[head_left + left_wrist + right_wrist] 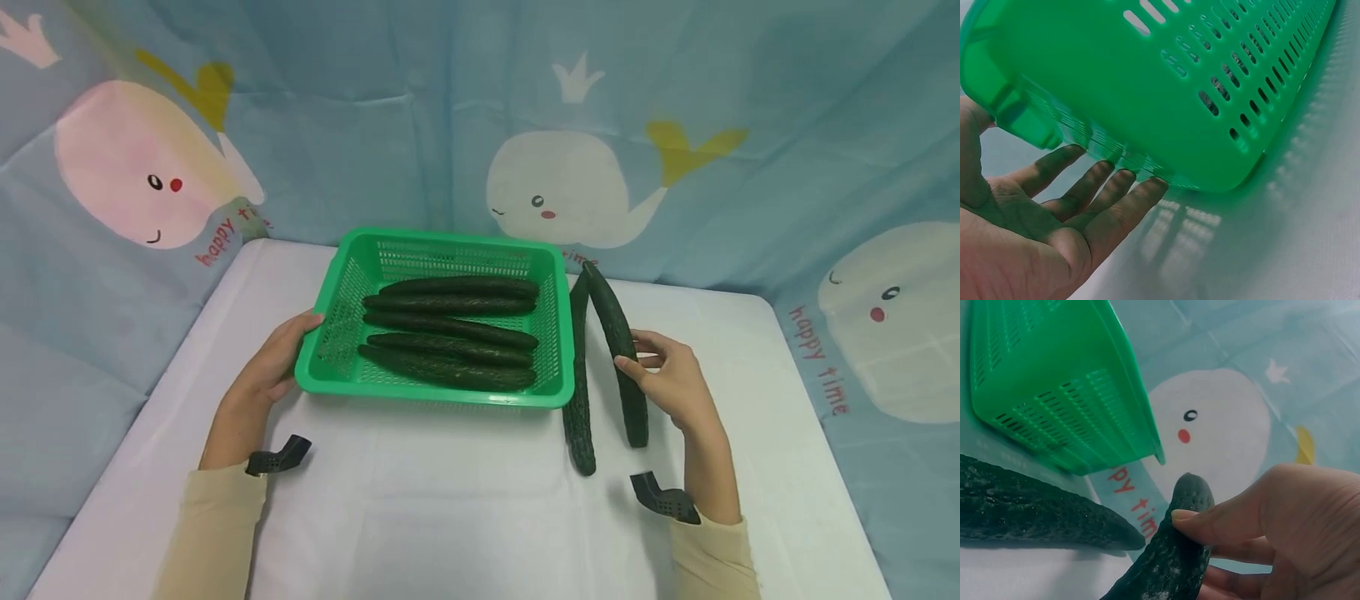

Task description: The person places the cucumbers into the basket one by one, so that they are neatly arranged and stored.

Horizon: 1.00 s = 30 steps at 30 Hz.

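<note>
A green plastic basket [435, 402] with slotted walls holds several dark green cucumbers [450, 327] lying lengthwise. At its left end, my left hand [281, 358] holds the rim, the thumb over the edge. In the left wrist view, the fingers [1124, 206] of that hand reach along the outside wall. My right hand [667, 375] grips a cucumber [617, 321] between thumb and fingers, to the right of the basket. In the right wrist view, the thumb [1216, 522] presses near one end of this cucumber [1172, 565]. Another cucumber [580, 408] lies between it and the basket.
A white-covered table [450, 517] carries everything. Behind it and at both sides hangs a blue curtain [337, 125] printed with whales. Dark wrist devices [279, 456] sit at both sleeve cuffs.
</note>
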### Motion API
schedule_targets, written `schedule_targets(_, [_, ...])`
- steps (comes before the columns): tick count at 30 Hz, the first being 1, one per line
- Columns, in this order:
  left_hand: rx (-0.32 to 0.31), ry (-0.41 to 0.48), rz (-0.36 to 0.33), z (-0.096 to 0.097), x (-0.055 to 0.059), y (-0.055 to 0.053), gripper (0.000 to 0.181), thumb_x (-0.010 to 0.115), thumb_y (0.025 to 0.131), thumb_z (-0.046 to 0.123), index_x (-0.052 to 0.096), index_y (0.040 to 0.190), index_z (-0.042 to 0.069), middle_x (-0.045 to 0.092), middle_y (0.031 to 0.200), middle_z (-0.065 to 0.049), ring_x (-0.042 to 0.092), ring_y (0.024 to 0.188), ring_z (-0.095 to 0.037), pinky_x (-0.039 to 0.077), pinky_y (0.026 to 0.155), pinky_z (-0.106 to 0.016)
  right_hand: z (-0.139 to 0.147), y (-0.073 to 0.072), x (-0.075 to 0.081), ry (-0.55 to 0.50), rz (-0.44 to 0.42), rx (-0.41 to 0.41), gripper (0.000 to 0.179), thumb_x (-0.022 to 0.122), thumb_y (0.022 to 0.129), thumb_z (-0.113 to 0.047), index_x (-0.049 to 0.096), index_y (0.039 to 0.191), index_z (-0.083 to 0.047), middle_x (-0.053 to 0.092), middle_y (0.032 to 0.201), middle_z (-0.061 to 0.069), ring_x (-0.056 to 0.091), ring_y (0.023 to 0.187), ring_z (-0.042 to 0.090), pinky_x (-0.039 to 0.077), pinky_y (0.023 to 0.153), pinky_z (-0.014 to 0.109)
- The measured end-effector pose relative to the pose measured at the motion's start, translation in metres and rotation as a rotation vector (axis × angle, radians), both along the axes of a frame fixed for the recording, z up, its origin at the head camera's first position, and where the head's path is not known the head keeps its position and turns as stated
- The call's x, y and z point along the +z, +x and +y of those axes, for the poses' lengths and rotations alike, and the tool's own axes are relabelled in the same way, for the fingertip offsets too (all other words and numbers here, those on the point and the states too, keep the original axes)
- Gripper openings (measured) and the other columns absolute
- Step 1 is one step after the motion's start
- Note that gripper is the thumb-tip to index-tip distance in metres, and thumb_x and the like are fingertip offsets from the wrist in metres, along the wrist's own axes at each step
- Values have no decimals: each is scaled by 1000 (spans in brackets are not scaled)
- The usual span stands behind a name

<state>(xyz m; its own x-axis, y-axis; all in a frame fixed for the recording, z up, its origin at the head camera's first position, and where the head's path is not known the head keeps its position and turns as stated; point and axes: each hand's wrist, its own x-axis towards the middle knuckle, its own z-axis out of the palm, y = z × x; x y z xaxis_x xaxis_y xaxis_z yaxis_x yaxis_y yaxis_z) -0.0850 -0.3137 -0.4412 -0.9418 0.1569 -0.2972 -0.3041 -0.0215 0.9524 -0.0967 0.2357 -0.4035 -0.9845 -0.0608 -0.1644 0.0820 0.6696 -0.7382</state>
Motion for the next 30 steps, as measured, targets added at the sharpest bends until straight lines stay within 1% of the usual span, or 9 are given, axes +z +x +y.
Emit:
schedule_targets(4, [-2,-10,-5,-3,1,2,76,40,115,41,11,167,-7,69,117,11,73,104,-2,65,86,-21,-6,0,-1,3,22,10,57,74,101,-23,56,151,-3,65,138,28,65,125,48,65,90,53])
schedule_targets(9, [-21,10,-7,0,1,-1,78,41,114,42,11,167,-6,70,115,10,74,102,-3,65,86,-22,-4,1,0,13,64,1,54,74,100,-20,58,150,-3,65,139,28,64,126,49,63,91,58])
schedule_targets(14, [-26,20,7,2,-1,-3,75,40,115,41,12,167,-6,71,117,8,74,103,-4,65,86,-23,-5,-1,-3,11,78,7,53,75,100,-19,60,148,-3,66,138,28,65,124,48,64,89,57])
schedule_targets(18, [-28,-1,24,2,-3,-2,75,39,115,42,13,167,-5,69,121,9,73,106,-3,65,88,-22,-7,-4,-6,13,85,0,52,76,99,-18,61,147,-2,67,136,27,66,122,47,64,88,56])
schedule_targets(24, [-12,-4,13,0,-3,-1,77,42,114,44,13,168,-3,69,122,10,73,108,-2,64,90,-21,-10,-3,-6,19,97,-4,55,74,101,-24,59,149,-2,66,137,29,65,124,47,63,91,59])
schedule_targets(26, [-13,-2,12,0,-3,-2,77,42,114,44,13,168,-3,69,122,10,73,108,-3,64,90,-21,-10,-3,-5,23,112,-5,55,74,101,-25,59,149,-2,66,137,28,65,124,47,62,93,60])
schedule_targets(30, [-20,-7,19,-1,-2,-3,76,41,114,43,13,168,-3,70,122,10,73,108,-3,64,89,-22,-12,-3,-2,24,182,-1,53,75,101,-23,60,146,0,68,132,28,68,119,45,63,94,60])
